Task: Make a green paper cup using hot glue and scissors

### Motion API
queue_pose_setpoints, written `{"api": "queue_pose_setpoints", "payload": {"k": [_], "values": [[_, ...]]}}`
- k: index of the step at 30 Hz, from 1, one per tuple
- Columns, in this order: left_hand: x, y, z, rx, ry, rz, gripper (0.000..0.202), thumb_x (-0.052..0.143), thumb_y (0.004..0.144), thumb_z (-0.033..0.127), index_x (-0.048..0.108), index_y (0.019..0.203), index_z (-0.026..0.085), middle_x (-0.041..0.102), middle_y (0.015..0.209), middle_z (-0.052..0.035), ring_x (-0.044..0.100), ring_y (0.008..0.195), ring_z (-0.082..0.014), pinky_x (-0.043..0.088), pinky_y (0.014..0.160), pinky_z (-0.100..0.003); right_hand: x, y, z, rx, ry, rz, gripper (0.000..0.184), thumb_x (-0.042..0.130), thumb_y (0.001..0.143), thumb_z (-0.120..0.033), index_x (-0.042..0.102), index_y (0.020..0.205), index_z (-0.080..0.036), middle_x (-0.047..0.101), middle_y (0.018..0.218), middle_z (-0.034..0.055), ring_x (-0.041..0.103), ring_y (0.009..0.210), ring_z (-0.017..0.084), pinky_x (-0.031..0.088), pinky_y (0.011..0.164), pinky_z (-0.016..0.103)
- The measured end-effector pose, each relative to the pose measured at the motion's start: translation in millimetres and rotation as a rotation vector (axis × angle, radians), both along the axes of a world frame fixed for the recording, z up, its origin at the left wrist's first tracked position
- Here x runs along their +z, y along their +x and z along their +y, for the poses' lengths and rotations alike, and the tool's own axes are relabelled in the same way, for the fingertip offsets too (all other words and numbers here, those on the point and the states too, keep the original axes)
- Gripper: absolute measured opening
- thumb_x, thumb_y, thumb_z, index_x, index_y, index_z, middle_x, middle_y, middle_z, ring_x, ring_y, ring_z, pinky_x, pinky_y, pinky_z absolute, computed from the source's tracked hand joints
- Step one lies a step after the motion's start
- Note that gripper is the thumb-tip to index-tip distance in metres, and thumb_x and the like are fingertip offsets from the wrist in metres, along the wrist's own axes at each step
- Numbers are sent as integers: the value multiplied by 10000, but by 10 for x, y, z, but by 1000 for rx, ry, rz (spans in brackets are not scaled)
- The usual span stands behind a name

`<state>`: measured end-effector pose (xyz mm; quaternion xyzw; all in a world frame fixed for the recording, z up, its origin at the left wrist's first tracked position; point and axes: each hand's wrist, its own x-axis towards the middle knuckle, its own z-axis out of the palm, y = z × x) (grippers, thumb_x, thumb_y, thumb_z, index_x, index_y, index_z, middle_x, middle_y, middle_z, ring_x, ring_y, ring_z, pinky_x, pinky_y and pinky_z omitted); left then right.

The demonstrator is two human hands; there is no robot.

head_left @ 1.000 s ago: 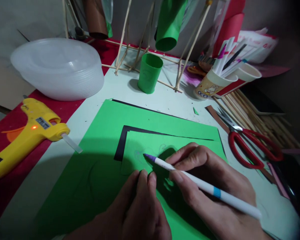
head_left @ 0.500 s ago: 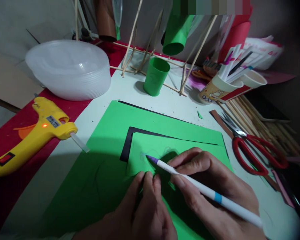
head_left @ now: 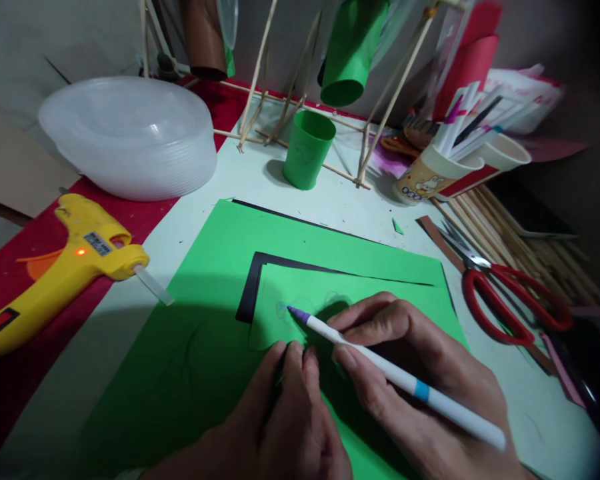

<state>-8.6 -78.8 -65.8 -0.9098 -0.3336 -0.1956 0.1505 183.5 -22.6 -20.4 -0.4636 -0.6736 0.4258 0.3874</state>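
Note:
My right hand is closed round a white pen with a purple tip and a blue band. The tip touches a small green paper piece, where faint drawn lines show. That piece lies on a black sheet, which rests on a large green sheet. My left hand has its fingers held together, with the fingertips pressing the small green piece down just left of the pen.
A yellow glue gun with a lit orange lamp lies at the left on red cloth. Stacked clear plastic bowls sit behind it. A green cup, a stick frame, a paper cup of pens, red scissors and wooden sticks stand around.
The pen tip has crept slightly up and left on the small green piece. My left fingers stay pressed on the paper. The view shifted a little.

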Motion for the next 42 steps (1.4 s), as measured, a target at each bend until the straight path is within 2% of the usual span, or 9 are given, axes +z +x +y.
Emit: {"api": "queue_pose_setpoints", "payload": {"k": [3, 8, 14, 21, 26, 31, 42], "values": [[32, -46, 70, -62, 21, 33, 216, 515, 963, 278, 635, 1083, 145, 725, 1148, -96, 680, 1115, -234, 580, 946, -251, 4, -1, -14, -9, 21, -3, 106, 663, 849, -123, 633, 829, -222, 697, 853, 5, 675, 736, 132, 543, 624, 218], [119, 0, 179, -135, 95, 112, 182, 499, 973, 262, 615, 1001, 125, 737, 1015, -91, 699, 1019, -224, 589, 940, -320, 4, 5, -16, -8, 44, -39, 101, 652, 851, -142, 619, 799, -221, 681, 818, -1, 653, 686, 127, 537, 611, 226], [161, 28, 199, -130, 114, 136, 161, 502, 972, 253, 609, 976, 133, 730, 1006, -77, 684, 1026, -217, 566, 977, -347, 37, 4, -18, -34, 40, -84, 137, 664, 856, -157, 595, 768, -235, 681, 798, 4, 657, 683, 143, 537, 584, 238], [172, 20, 189, -159, 97, 173, 154, 468, 976, 216, 585, 991, 117, 734, 1001, -100, 685, 1020, -247, 580, 902, -353, 52, -10, -15, -24, -5, -86, 135, 648, 848, -155, 592, 751, -231, 689, 775, 0, 659, 621, 133, 511, 496, 219], [171, 15, 174, -133, 112, 179, 147, 497, 970, 244, 584, 1006, 131, 726, 1013, -81, 676, 1027, -236, 537, 997, -401, 63, -2, 0, 5, -60, -34, 116, 671, 840, -157, 617, 762, -223, 713, 791, 3, 687, 654, 138, 532, 528, 210], [152, 10, 177, -145, 146, 195, 186, 506, 968, 290, 602, 991, 132, 721, 1004, -73, 678, 1015, -218, 454, 1118, -438, 77, 23, 12, -68, -118, 31, 98, 660, 882, -169, 622, 824, -238, 720, 869, -5, 681, 723, 125, 556, 581, 185], [133, -7, 162, -133, 115, 166, 203, 477, 979, 283, 597, 1026, 127, 724, 1035, -99, 675, 1044, -227, 472, 1100, -413, 51, 10, -2, -42, -75, 3, 104, 684, 854, -178, 619, 789, -227, 713, 828, 12, 682, 729, 158, 542, 582, 238]]}}
